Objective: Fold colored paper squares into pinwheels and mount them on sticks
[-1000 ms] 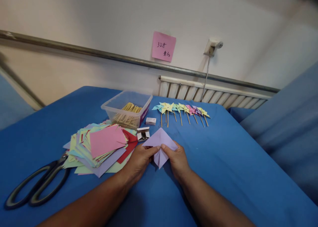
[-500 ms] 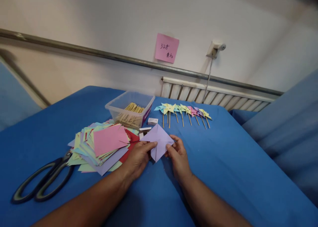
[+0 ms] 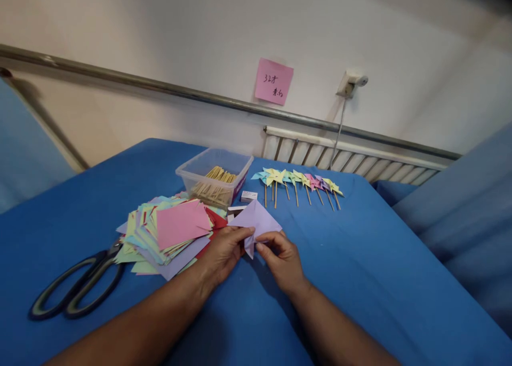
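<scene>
A creased purple paper square [image 3: 258,217] is held up over the blue-covered table, between both hands. My left hand [image 3: 224,251] pinches its lower left side, with the thumb lying on the front of the paper. Fingers and thumb of my right hand [image 3: 282,259] close on the paper's lower right edge, near its middle. Part of that lower right edge is hidden behind the right fingers. Just left of my left hand lies a loose pile of coloured paper sheets [image 3: 182,226], a pink one on top.
Large scissors [image 3: 86,280] lie left of the pile. Behind it stands a clear plastic box [image 3: 196,171] of wooden sticks [image 3: 218,182]. Small boxes [image 3: 248,196] sit beside it. Several paper pinwheels on sticks [image 3: 294,179] lie in a row at the table's back.
My right hand has moved from the paper's right corner toward its lower middle, and the lower right part now appears bent or covered. My left hand keeps its hold. The view has shifted slightly.
</scene>
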`<move>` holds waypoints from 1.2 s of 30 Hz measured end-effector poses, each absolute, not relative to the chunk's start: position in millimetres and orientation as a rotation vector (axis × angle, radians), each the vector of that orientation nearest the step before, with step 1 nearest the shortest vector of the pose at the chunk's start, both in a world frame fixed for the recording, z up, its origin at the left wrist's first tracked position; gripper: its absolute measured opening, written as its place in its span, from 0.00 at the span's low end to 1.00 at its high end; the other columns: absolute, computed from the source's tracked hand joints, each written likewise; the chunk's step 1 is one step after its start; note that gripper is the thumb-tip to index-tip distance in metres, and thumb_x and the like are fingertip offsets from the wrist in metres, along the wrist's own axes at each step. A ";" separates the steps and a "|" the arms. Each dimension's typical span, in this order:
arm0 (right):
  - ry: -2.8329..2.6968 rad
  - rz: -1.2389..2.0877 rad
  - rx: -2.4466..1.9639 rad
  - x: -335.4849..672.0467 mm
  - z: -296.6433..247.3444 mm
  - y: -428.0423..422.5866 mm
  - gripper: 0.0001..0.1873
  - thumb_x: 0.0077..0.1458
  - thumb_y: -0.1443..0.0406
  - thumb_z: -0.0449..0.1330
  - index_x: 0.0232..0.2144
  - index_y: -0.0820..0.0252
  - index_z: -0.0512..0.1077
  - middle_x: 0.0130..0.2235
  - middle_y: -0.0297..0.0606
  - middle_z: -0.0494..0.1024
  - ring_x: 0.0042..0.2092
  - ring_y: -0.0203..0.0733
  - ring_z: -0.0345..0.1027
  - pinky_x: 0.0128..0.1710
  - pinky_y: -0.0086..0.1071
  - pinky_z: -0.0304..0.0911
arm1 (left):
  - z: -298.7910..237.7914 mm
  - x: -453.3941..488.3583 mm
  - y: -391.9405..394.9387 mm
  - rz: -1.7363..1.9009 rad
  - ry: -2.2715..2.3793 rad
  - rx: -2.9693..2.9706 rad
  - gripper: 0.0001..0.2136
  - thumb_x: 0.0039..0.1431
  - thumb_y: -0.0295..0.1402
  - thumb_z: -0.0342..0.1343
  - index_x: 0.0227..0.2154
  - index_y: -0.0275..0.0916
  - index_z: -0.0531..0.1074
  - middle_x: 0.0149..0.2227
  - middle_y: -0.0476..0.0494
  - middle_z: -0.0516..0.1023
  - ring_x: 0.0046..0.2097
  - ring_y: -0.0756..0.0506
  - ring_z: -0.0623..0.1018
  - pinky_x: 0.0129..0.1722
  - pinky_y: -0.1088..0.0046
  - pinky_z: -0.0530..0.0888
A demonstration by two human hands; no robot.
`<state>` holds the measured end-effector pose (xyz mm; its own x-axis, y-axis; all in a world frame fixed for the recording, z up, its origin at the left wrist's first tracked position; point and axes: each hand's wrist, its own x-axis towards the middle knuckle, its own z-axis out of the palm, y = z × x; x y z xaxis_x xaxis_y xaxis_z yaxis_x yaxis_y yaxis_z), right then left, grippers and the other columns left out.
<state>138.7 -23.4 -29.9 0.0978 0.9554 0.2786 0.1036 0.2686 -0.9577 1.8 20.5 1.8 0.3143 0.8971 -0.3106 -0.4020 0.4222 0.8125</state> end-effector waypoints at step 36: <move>-1.158 0.835 -1.293 146.7 -29.3 -12.0 0.13 0.46 0.59 0.64 0.19 0.60 0.67 0.23 0.29 0.65 0.25 0.33 0.56 0.26 0.27 0.54 | 2.6 7.2 15.9 0.838 1.012 0.799 0.10 0.39 0.33 0.68 0.18 0.33 0.74 0.17 0.50 0.70 0.22 0.53 0.66 0.23 0.76 0.61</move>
